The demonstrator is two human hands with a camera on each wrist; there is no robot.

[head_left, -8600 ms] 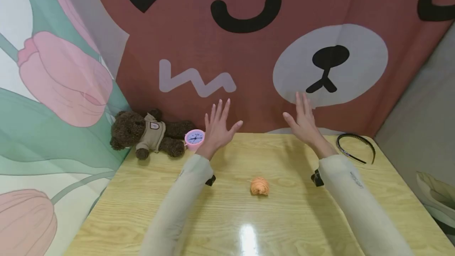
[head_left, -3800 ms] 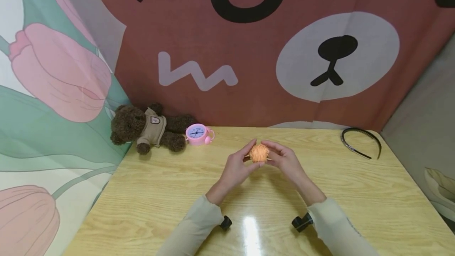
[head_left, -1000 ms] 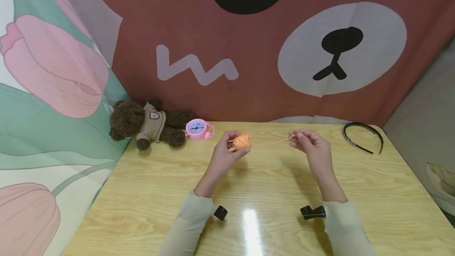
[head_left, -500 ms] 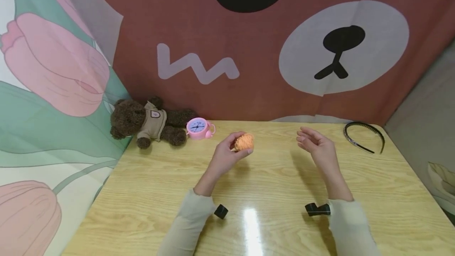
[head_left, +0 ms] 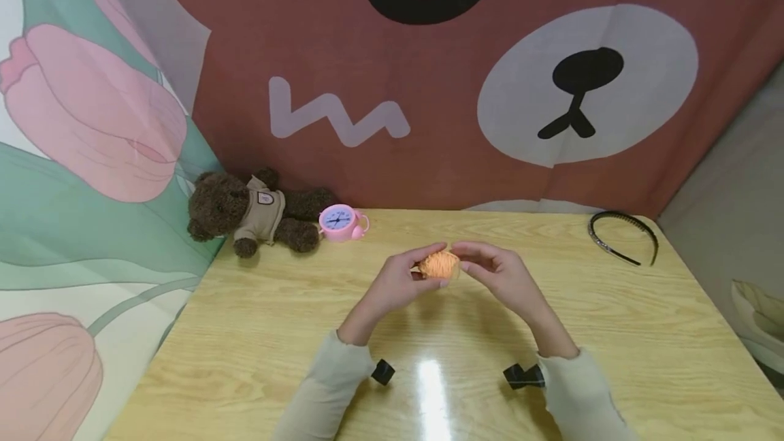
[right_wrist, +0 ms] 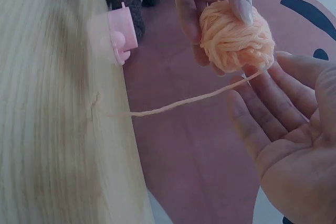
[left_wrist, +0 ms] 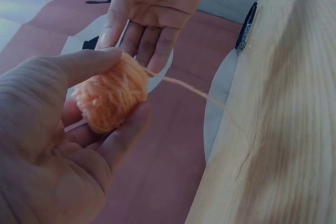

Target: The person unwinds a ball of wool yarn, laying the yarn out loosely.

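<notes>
My left hand [head_left: 392,284] holds a small ball of peach-orange yarn [head_left: 441,265] above the table, thumb on one side and fingers on the other. My right hand [head_left: 510,286] meets the ball from the right. In the right wrist view its thumb tip is right at the ball's edge, and its fingers are fairly straight, spread just below it. A loose strand [right_wrist: 184,100] leaves the ball near those fingertips and hangs toward the table. Seen from the left wrist, the ball [left_wrist: 113,98] is wound with wraps running around it.
At the back left of the wooden table [head_left: 257,346] lies a brown teddy bear [head_left: 263,213] in a beige shirt, with a pink alarm clock [head_left: 339,223] by its feet. A black headband [head_left: 621,238] rests at the back right. A printed bear curtain [head_left: 429,175] hangs behind.
The yarn ball was on the table earlier, then lifted between both hands. The right hand drew a strand out to the right and has now come back to the ball, which shifted slightly right.
</notes>
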